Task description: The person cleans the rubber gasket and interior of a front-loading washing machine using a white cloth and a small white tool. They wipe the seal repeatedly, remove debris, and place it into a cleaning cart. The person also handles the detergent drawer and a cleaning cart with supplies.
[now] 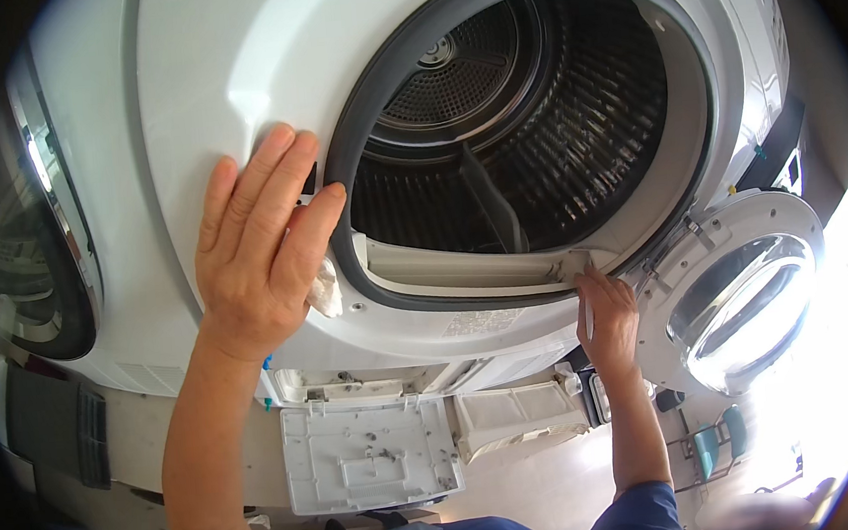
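Observation:
A white front-loading dryer (pixel 221 57) stands in front of me, with its round door opening exposed. My left hand (pixel 258 241) lies against the front panel, left of the dark door gasket (pixel 352 114), its thumb touching the rim. Under that palm a crumpled white wad (pixel 326 291), cloth or tissue, is pinched. My right hand (pixel 609 314) is at the right end of the long filter slot (pixel 462 269) in the lower lip, fingertips at its edge. A thin pale piece (pixel 589 319) shows along its palm; its kind is unclear. Greyish bits lie inside the slot's right end.
The round glass door (pixel 744 299) hangs open at right. Below, a white cover panel (pixel 372 456) with grey lint extends from an open lower compartment (pixel 358 381). A pale filter frame (pixel 518 414) is beside it. Another front-loading machine (pixel 42 258) stands left; chairs (pixel 707 448) are lower right.

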### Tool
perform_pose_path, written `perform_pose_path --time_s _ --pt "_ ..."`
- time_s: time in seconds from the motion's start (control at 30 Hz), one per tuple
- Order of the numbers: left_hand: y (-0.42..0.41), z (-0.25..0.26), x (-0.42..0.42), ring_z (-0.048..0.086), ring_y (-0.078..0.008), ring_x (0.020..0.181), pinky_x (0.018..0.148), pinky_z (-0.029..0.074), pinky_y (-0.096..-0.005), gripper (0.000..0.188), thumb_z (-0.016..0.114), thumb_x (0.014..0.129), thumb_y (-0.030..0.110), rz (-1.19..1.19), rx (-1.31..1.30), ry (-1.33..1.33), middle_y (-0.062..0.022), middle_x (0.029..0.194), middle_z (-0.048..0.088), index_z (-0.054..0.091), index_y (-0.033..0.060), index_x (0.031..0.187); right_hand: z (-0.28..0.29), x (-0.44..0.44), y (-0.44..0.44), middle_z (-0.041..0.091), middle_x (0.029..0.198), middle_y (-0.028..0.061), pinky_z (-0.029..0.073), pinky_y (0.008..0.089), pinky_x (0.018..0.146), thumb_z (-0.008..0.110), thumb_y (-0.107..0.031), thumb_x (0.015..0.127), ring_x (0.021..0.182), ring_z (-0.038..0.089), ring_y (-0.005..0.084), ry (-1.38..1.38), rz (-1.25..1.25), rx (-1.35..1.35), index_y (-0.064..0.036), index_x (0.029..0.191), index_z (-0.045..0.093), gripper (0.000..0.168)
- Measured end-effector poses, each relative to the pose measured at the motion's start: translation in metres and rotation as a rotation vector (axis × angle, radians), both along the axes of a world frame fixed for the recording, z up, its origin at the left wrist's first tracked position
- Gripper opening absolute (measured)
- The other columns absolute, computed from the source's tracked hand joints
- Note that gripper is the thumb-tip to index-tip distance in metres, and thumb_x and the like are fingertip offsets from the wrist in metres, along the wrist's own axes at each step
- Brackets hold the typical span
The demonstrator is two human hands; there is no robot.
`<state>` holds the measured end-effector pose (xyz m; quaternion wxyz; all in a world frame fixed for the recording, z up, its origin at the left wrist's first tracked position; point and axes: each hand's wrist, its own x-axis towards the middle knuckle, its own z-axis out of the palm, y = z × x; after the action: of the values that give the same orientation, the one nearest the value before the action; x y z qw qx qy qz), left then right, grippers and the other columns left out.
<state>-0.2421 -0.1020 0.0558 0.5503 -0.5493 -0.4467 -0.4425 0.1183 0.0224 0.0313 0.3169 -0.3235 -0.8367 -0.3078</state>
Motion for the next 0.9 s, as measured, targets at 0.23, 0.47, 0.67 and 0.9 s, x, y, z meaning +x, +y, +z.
perform_pose_path --time_s 0.23,0.47,0.67,0.9 --pt "0.002 -0.002 0.0 0.059 -0.0266 0.111 0.107 0.033 -0.0394 0.014 0.06 0.083 0.004 -0.004 0.004 0.004 -0.0116 0.114 0.063 0.061 0.0104 0.095 0.008 -0.015 -0.013 0.064 0.1 0.0118 0.042 0.0404 0.084 0.065 -0.01 0.079 0.094 0.057 0.0305 0.027 -0.143 0.043 -0.005 0.096 0.064 0.018" --pt "0.0 -0.002 -0.001 0.058 -0.026 0.113 0.108 0.032 -0.0394 0.014 0.06 0.083 0.005 -0.02 0.002 -0.006 -0.0114 0.115 0.063 0.06 0.011 0.096 0.002 -0.013 -0.013 0.059 0.085 0.0078 0.04 0.039 0.076 0.072 -0.017 0.073 0.083 0.052 0.0261 -0.024 -0.178 0.189 -0.004 0.096 0.064 0.027" --pt "0.001 -0.002 -0.001 0.057 -0.0264 0.113 0.108 0.032 -0.0395 0.013 0.059 0.084 0.005 -0.015 -0.013 0.0 -0.0116 0.116 0.062 0.061 0.0109 0.096 0.004 -0.011 0.0 0.059 0.085 0.0095 0.04 0.0388 0.074 0.07 -0.011 0.075 0.081 0.053 0.027 0.007 -0.113 0.139 -0.003 0.095 0.064 0.023" --pt "-0.001 -0.002 -0.001 0.058 -0.027 0.113 0.108 0.032 -0.0396 0.015 0.058 0.083 0.003 -0.022 -0.004 0.001 -0.0125 0.116 0.062 0.06 0.0095 0.097 0.004 0.003 -0.006 0.058 0.084 0.0086 0.04 0.0381 0.072 0.069 -0.01 0.075 0.078 0.053 0.0266 0.057 0.062 0.031 -0.004 0.094 0.064 0.02"
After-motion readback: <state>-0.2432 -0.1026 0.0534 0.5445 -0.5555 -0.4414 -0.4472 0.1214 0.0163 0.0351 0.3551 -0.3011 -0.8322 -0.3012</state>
